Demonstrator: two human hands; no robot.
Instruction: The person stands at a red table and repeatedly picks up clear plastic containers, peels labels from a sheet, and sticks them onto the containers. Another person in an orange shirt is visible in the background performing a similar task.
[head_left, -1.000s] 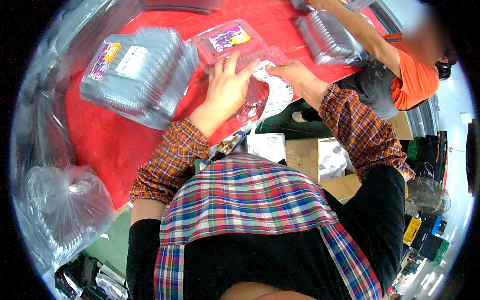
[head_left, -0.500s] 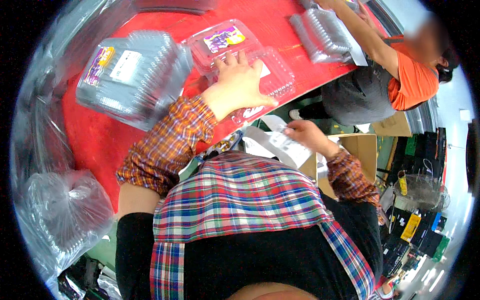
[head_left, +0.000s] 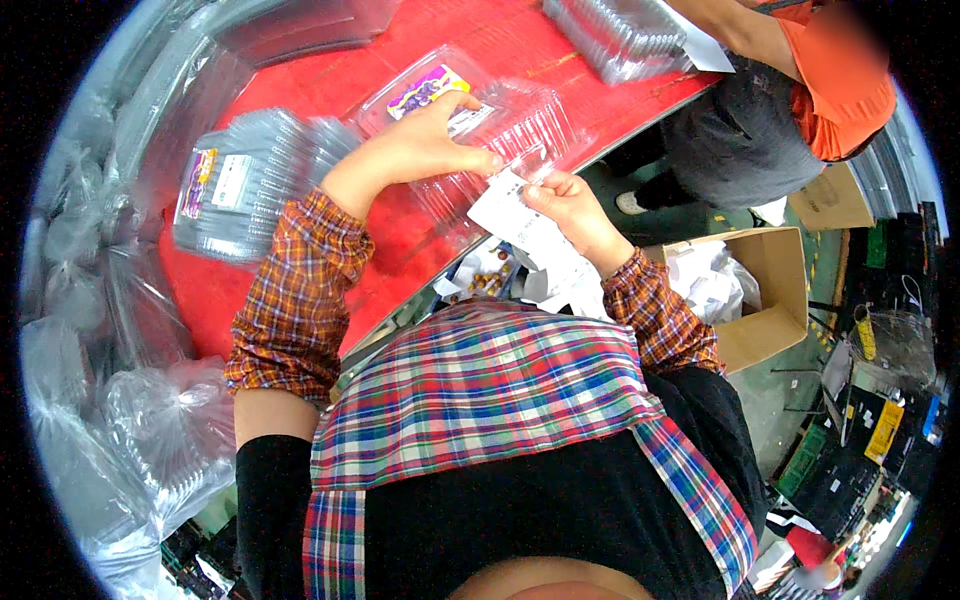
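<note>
My left hand (head_left: 415, 150) reaches over an opened clear plastic clamshell box (head_left: 535, 130), its thumb and fingers spread apart. A colourful purple and yellow label (head_left: 430, 90) sits on the box's far half. Between the thumb and fingers of my right hand (head_left: 580, 215) is a strip of white printed labels (head_left: 520, 220), held beside the box's near edge and hanging down toward my apron. To the left of my left hand lies a stack of nested clear clamshell boxes (head_left: 255, 185), with a colourful label and a white label on its end.
The boxes lie on a red table (head_left: 210, 310). Beyond the right edge stands a person in an orange top (head_left: 835, 85), near another stack of clear boxes (head_left: 630, 40). A cardboard box (head_left: 765, 335) with crumpled white paper stands at right. Plastic-wrapped bundles (head_left: 165, 430) line the left.
My right hand has risen with the label strip to the clamshell box's near edge. My left hand has shifted left and up off the box. The view has turned a little.
</note>
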